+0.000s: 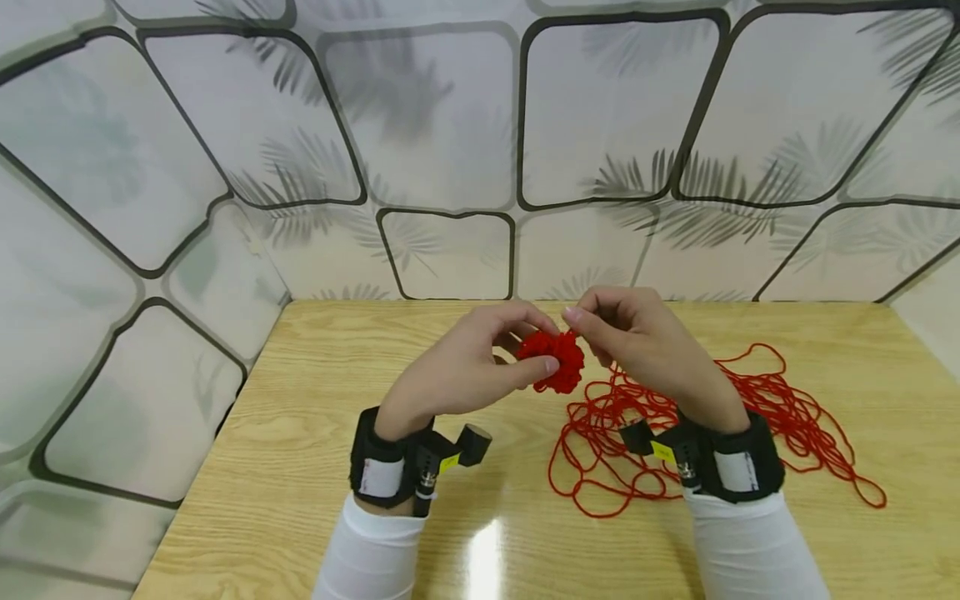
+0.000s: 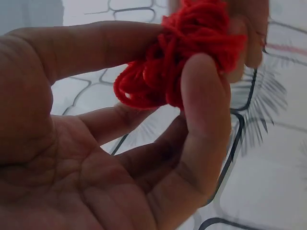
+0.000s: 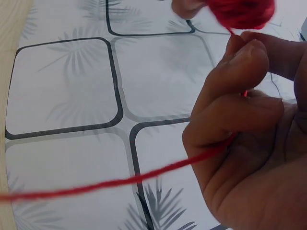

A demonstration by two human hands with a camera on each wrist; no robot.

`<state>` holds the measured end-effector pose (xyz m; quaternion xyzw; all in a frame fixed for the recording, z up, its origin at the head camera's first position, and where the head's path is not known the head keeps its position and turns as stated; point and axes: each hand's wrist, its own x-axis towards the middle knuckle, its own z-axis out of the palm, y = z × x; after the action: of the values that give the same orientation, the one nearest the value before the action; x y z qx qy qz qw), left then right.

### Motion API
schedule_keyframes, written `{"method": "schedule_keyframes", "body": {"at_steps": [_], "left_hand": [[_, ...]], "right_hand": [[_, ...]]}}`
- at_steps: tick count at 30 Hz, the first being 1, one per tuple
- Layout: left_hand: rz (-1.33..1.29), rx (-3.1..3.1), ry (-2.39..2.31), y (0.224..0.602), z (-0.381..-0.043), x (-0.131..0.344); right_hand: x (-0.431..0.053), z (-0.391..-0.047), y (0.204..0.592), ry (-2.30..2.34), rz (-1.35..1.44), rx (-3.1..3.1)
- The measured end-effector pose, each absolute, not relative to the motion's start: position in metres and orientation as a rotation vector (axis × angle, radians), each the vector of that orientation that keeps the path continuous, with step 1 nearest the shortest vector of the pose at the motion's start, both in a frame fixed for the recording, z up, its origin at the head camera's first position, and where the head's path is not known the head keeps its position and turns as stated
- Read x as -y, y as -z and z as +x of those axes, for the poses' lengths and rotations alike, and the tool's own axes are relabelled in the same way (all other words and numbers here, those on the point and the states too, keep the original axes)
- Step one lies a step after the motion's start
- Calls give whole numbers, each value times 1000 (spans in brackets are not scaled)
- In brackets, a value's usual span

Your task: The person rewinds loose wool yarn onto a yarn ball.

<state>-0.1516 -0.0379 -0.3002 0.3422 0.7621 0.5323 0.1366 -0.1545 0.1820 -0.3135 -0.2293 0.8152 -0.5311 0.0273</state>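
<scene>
A small wound ball of red yarn (image 1: 561, 367) is held above the table by my left hand (image 1: 480, 358), pinched between thumb and fingers. Loops of the ball (image 2: 168, 72) stick out unevenly in the left wrist view. Just right of it, my right hand (image 1: 648, 342) pinches the strand close to the ball with thumb and forefinger. In the right wrist view the red strand (image 3: 144, 177) runs through the curled fingers of that hand and trails off to the left. Below the right hand lies a loose tangle of red yarn (image 1: 615, 483).
The wooden table (image 1: 300, 483) ends at a wall covering (image 1: 450, 133) with dark outlines and leaf patterns. The tangle spreads across the table's right side, partly hidden under the right wrist. Each wrist wears a black strap (image 1: 738, 467) with a small camera.
</scene>
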Motion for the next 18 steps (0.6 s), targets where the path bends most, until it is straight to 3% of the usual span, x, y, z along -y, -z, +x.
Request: {"method": "schedule_keyframes", "body": {"at_steps": [9, 18], "left_hand": [[743, -2544, -1638, 307, -159, 33], [598, -1976, -2349, 302, -162, 37]], "right_hand": [[-174, -139, 302, 1572, -776, -2651], [-164, -135, 305, 1520, -1096, -2469]]}}
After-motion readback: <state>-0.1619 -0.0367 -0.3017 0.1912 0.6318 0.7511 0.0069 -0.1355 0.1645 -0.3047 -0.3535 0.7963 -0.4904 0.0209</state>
